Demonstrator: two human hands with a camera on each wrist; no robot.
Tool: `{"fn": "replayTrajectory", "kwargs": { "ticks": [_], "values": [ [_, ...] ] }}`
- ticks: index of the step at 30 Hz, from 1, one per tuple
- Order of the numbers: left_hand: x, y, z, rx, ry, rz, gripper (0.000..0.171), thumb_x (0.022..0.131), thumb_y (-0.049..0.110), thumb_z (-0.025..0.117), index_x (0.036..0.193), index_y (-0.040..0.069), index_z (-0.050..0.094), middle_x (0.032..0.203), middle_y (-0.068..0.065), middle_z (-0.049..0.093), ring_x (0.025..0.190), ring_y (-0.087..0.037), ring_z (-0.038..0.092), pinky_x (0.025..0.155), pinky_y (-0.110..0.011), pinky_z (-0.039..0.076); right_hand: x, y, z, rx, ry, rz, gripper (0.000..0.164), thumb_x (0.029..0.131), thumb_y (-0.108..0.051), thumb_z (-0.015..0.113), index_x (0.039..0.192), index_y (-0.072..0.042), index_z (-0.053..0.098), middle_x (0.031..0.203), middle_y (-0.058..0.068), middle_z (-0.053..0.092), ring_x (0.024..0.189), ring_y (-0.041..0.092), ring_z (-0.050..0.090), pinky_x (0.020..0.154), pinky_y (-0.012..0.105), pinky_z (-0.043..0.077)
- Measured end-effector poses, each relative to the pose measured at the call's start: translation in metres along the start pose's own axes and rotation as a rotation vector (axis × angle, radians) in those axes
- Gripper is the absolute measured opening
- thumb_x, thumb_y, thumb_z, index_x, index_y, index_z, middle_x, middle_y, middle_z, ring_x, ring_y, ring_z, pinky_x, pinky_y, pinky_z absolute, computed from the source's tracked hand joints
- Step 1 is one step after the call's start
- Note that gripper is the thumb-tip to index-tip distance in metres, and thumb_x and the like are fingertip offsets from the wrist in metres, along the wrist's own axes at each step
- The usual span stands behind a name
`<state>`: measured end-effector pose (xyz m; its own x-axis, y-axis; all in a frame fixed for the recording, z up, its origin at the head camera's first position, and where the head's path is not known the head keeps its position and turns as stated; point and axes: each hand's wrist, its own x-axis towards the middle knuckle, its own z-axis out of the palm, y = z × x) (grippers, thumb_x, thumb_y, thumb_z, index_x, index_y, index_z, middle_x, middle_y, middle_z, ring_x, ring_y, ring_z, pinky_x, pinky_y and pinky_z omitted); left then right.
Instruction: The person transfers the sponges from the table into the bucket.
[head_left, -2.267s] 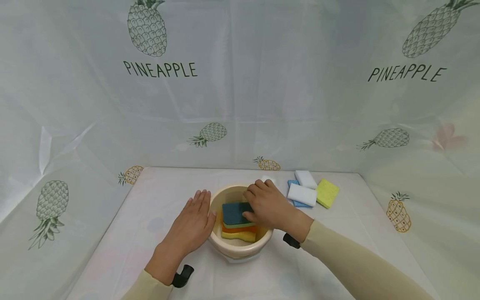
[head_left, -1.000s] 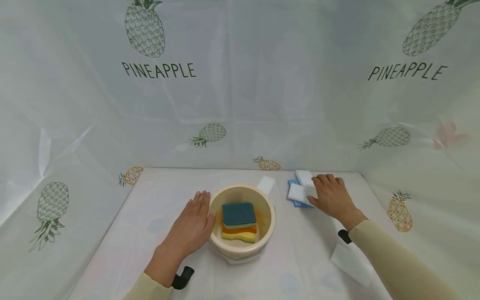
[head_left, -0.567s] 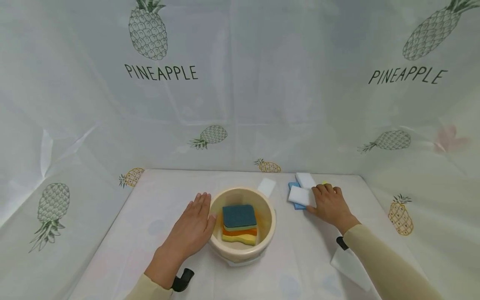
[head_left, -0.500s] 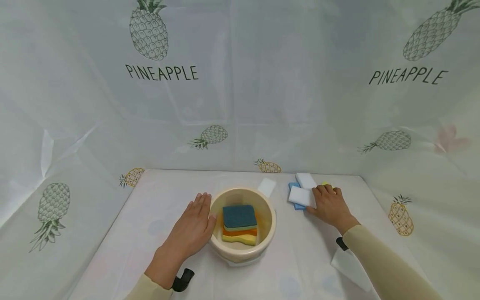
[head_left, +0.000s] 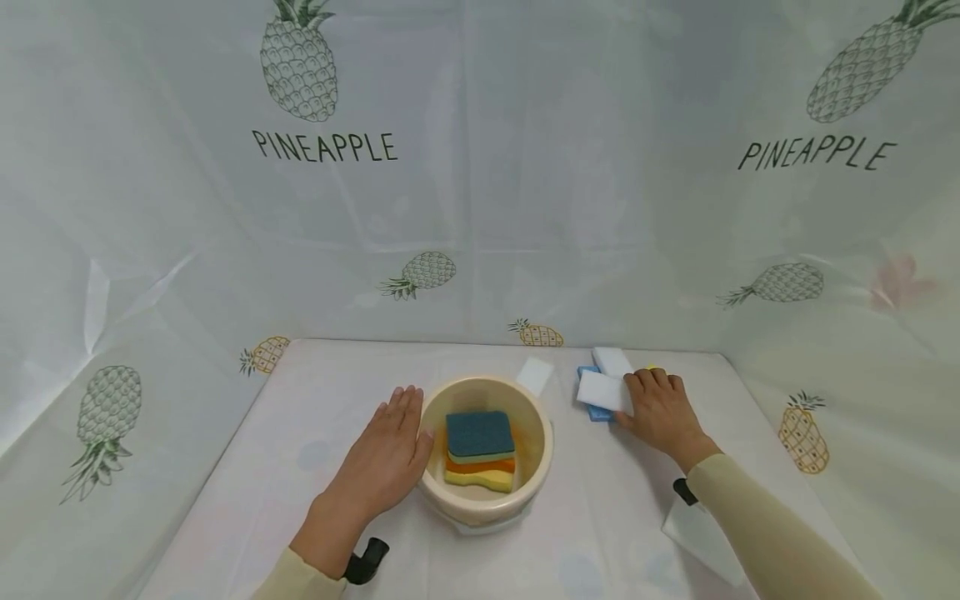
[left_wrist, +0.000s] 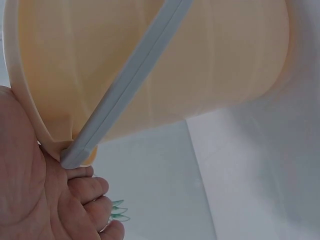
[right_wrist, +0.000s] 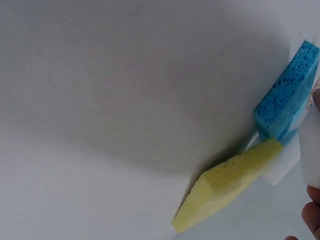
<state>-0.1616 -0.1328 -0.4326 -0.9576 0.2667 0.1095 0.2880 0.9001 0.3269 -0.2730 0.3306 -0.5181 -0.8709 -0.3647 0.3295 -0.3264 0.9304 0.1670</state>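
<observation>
A cream bucket stands mid-table, with a dark-blue-topped sponge stacked over orange and yellow sponges inside it. My left hand lies with straight fingers along the bucket's left rim; the left wrist view shows the palm right at the rim by the grey handle. Off to the right, my right hand pinches a white sponge between thumb and fingers. Under and beside it are a blue sponge and a yellow sponge, the latter mostly hidden by the hand in the head view.
Behind the pinched sponge lies another white block. One more white piece sits behind the bucket. A flat white piece lies near the right sleeve. A pineapple-print sheet hangs around the table's back and sides.
My right hand has left the bucket, moved right to the sponge pile and taken hold of the white sponge, whose hand end has just shifted slightly. My left hand stays at the rim.
</observation>
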Motion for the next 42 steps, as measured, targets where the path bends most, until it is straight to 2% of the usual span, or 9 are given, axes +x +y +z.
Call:
{"fn": "replayTrajectory", "kwargs": {
  "ticks": [7,11,17,27,36,42],
  "values": [
    [0.000,-0.002,0.000,0.007,0.001,0.006,0.067,0.112,0.034,0.046,0.163,-0.006,0.028,0.171,-0.022,0.031,0.161,-0.038,0.023,0.131,-0.055,0.024,0.004,0.001,-0.005,-0.032,0.203,-0.088,0.070,0.082,-0.042,0.083,0.123,0.006,0.052,0.114,0.024,0.061,0.110,0.046,0.054,0.092,0.060,0.047],
    [0.001,-0.002,0.000,0.013,-0.004,0.009,0.067,0.112,0.035,0.045,0.163,-0.006,0.028,0.171,-0.022,0.030,0.161,-0.038,0.023,0.131,-0.054,0.023,0.008,-0.002,-0.012,-0.038,0.274,-0.106,0.069,0.080,-0.041,0.083,0.120,0.007,0.053,0.114,0.024,0.060,0.109,0.047,0.055,0.089,0.060,0.048],
    [0.001,0.000,-0.001,0.034,0.001,0.010,0.068,0.112,0.035,0.046,0.163,-0.006,0.029,0.170,-0.022,0.031,0.161,-0.039,0.023,0.131,-0.055,0.022,0.012,-0.011,-0.029,-0.029,0.285,-0.111,0.069,0.079,-0.040,0.085,0.120,0.006,0.054,0.116,0.024,0.061,0.110,0.047,0.056,0.091,0.060,0.048],
    [0.002,-0.001,-0.002,0.122,0.004,0.024,0.068,0.112,0.036,0.046,0.163,-0.006,0.030,0.170,-0.024,0.032,0.161,-0.040,0.024,0.131,-0.058,0.021,0.021,-0.036,-0.062,0.000,0.327,-0.145,0.064,0.080,-0.039,0.083,0.118,0.004,0.055,0.114,0.021,0.060,0.108,0.045,0.056,0.090,0.059,0.047],
    [0.002,0.000,-0.004,0.107,0.002,0.027,0.067,0.111,0.036,0.046,0.162,-0.006,0.032,0.169,-0.023,0.033,0.161,-0.040,0.025,0.131,-0.057,0.022,0.031,-0.071,-0.107,0.027,0.387,-0.212,0.066,0.082,-0.044,0.081,0.120,0.004,0.058,0.112,0.020,0.062,0.103,0.044,0.056,0.086,0.057,0.047],
    [0.002,0.000,-0.002,0.091,0.002,0.025,0.067,0.111,0.035,0.047,0.162,-0.006,0.031,0.169,-0.023,0.033,0.161,-0.040,0.025,0.131,-0.057,0.023,0.031,-0.101,-0.131,0.060,0.372,-0.250,0.068,0.084,-0.050,0.079,0.123,0.003,0.059,0.112,0.019,0.063,0.103,0.041,0.056,0.085,0.055,0.046]
  ]
}}
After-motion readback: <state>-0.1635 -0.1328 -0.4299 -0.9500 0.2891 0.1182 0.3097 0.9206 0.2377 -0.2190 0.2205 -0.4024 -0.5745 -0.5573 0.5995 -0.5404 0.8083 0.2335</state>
